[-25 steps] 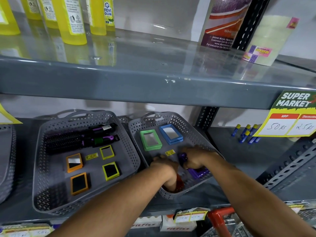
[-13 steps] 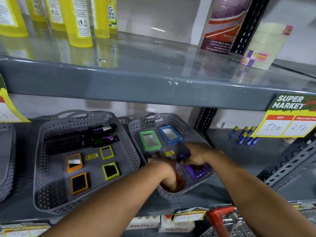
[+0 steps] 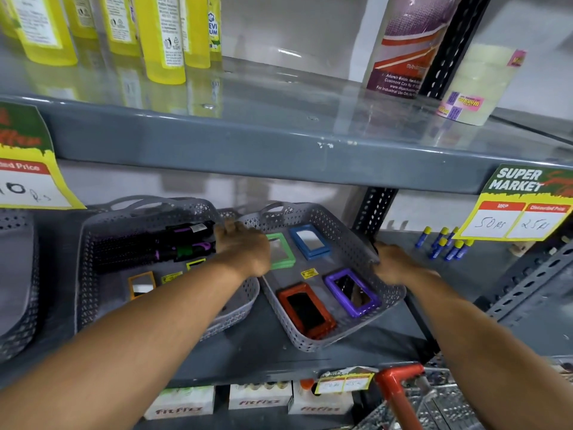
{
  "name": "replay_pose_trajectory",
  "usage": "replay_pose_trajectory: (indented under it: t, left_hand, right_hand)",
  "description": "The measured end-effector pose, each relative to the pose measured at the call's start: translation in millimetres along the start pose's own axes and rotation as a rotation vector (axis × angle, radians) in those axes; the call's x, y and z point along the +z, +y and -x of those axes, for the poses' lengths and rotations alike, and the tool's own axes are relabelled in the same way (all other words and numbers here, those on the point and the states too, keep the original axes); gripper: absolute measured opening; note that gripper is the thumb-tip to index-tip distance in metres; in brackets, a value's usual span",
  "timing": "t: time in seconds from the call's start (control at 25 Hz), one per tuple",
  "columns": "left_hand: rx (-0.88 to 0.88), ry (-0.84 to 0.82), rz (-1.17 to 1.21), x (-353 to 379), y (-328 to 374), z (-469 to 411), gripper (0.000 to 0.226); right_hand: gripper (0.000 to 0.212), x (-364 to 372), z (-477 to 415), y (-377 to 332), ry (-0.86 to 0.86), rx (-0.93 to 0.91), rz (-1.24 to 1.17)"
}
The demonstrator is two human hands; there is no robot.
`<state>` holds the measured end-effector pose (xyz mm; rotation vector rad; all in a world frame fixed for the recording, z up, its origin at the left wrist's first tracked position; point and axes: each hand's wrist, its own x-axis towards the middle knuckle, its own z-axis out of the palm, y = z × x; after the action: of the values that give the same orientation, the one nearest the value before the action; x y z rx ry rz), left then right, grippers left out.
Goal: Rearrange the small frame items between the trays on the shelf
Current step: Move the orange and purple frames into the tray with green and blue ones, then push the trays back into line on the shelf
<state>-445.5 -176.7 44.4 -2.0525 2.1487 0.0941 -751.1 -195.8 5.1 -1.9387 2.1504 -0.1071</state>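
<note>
Both hands are gripping the right tray [image 3: 384, 301]: left hand [image 3: 245, 248] clasping its far-left rim, right hand [image 3: 391, 262] its right wall. Between them, four frames [image 3: 305, 309] are lying loose; tilting could slide them out.

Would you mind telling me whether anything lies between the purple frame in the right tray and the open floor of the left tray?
Yes. The purple frame would have to cross both trays' facing walls, and the left hand and its forearm lie across the left tray near that edge. The orange-red frame lies beside it, toward the left tray.
</note>
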Motion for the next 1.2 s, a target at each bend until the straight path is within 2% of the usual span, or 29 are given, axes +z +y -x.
replay_pose_trajectory:
  t: [0.12,0.32,0.48,0.68,0.84,0.96,1.2]
  left_hand:
    - [-0.002,-0.034,0.033,11.1,-10.2,-1.1,0.042]
    - [0.033,-0.076,0.045,24.7,-12.4,-1.3,0.042]
    - [0.067,-0.056,0.058,29.5,-18.4,-11.1,0.052]
    - [0.126,-0.025,0.059,42.1,-20.4,-29.1,0.055]
    - [0.184,-0.055,0.023,39.9,-21.4,-49.7,0.054]
    - [0.208,-0.047,0.009,38.5,-21.2,-66.7,0.058]
    - [0.247,-0.043,0.025,46.6,-23.4,-84.9,0.063]
  right_hand:
    - [0.038,5.5,4.6,2.0,-0.021,0.039,0.013]
    - [0.043,20.1,14.9,3.9,0.016,0.11,0.067]
    - [0.044,23.6,21.9,3.9,0.057,0.136,0.093]
    - [0.05,27.3,30.6,-2.7,0.043,0.23,0.087]
    - [0.038,30.0,50.3,-14.5,0.066,0.332,0.02]
    - [0.026,37.8,69.9,-24.7,0.161,0.308,0.016]
    - [0.032,48.8,82.6,-35.5,0.185,0.418,0.004]
